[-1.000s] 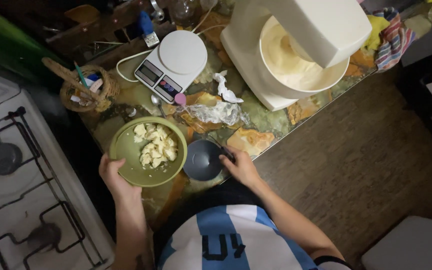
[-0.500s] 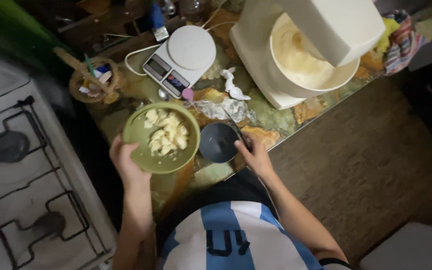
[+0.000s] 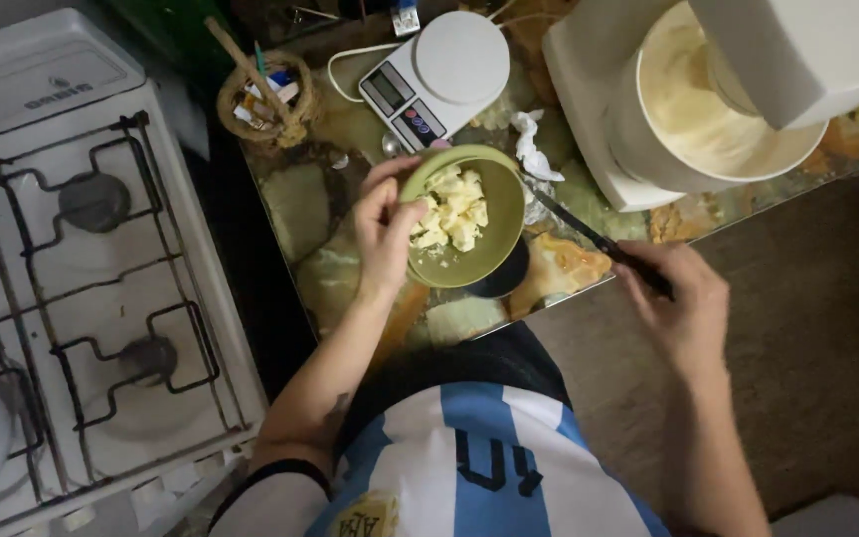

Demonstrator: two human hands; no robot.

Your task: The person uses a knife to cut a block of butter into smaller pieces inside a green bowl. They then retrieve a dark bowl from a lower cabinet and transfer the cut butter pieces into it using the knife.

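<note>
Left hand (image 3: 385,234) clamps the rim of the green bowl (image 3: 494,254) of butter chunks (image 3: 452,211), lifted and tilted above the counter beside the scale (image 3: 436,75). Right hand (image 3: 683,308) grips a knife (image 3: 589,236), blade toward the bowl. Tilt further and chunks could slide out short of the mixer bowl (image 3: 708,109).

Bowl (image 3: 494,214): smooth, matt green, looks ceramic or plastic; cannot tell which. Butter pieces (image 3: 451,211) inside: pale, soft, slightly greasy sheen. Knife (image 3: 589,234): dark metal blade, dull finish. Bench (image 3: 559,268): polished stone, glossy, mottled green and amber. Scale (image 3: 439,75): white smooth plastic. Mixer (image 3: 589,109): white glossy plastic housing. Basket (image 3: 265,99): rough woven fibre. Stove (image 3: 72,268): white enamel, black metal grates.
</note>
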